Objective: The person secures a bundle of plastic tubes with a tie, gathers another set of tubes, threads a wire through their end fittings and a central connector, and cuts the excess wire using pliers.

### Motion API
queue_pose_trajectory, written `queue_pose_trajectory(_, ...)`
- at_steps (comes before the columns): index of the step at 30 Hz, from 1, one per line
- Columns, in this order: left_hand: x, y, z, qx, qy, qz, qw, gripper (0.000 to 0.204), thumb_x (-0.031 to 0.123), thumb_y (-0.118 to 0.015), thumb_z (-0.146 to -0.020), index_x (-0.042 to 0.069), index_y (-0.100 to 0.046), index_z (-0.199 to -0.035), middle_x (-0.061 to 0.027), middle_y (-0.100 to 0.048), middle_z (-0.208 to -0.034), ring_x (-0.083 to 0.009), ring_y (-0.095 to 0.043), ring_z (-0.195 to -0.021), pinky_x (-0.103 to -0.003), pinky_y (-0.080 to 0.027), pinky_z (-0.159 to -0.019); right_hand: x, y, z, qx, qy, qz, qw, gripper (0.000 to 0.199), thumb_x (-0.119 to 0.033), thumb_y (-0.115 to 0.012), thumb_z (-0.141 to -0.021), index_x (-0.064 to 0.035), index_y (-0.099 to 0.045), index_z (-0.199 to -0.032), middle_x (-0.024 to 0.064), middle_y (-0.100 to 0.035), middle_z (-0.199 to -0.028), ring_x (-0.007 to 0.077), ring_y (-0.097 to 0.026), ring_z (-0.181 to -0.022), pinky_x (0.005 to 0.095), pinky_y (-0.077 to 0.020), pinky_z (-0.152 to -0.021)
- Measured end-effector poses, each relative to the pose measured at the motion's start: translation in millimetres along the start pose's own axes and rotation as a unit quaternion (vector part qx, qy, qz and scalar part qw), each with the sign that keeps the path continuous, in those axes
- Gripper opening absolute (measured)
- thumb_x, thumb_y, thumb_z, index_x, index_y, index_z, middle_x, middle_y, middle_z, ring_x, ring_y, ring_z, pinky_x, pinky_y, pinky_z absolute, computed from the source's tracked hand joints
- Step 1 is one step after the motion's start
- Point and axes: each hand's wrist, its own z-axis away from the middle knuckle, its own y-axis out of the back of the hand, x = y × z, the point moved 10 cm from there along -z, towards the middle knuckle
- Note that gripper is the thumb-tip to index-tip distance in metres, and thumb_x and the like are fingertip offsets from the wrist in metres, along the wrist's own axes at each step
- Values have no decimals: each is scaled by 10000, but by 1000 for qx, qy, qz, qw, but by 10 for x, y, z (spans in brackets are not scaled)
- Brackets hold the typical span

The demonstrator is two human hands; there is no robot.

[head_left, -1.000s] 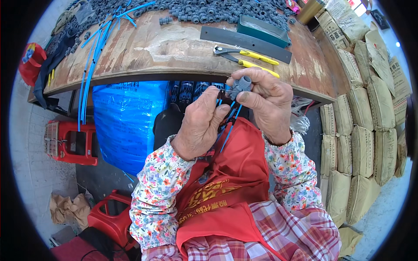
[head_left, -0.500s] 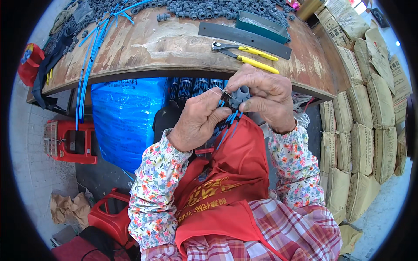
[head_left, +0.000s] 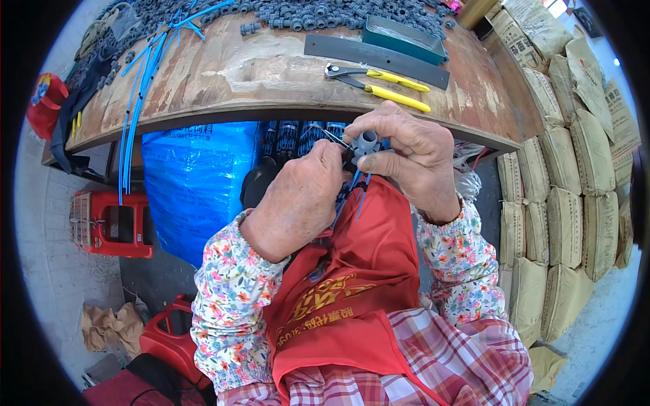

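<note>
Above my lap, just off the bench's near edge, my right hand (head_left: 416, 159) pinches a grey plastic pipe fitting (head_left: 366, 143) between thumb and fingers. The fitting's round open end faces up. Close against its left side is my left hand (head_left: 301, 193), its back turned up and its fingers closed. A small dark piece and thin pale strands (head_left: 332, 137) show at those fingertips; what exactly the left fingers grip is hidden. Thin blue rods (head_left: 360, 196) with dark bits hang below the fitting, between the hands and over the red apron (head_left: 379, 237).
On the wooden bench (head_left: 257, 74) lie yellow-handled pliers (head_left: 393, 91), a flat grey bar (head_left: 376, 62), a green tray (head_left: 405, 40), long blue rods (head_left: 139, 101) and piled grey fittings (head_left: 311, 15). Beneath hangs a blue sack (head_left: 196, 183). Stacked paper sacks (head_left: 565, 223) stand right, red stools (head_left: 122, 223) left.
My left hand has rolled so its back faces up, its thumb now hidden. The right hand has shifted slightly left with the fitting. The hanging blue rods have swung.
</note>
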Motion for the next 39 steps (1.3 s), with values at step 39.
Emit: queue_pose_trajectory(39,16,-82,-35,120,-148,275,942,111,60,-614,-851,-31,-598,-789,-96,-501,-645,-229,-504,-566,-322,-381,-503,162,255,43,-17,0,-265,964,404,-321,-770,-730,-15,-645,-963,124,-643,-846,231,-535,-799,350,-402,-752)
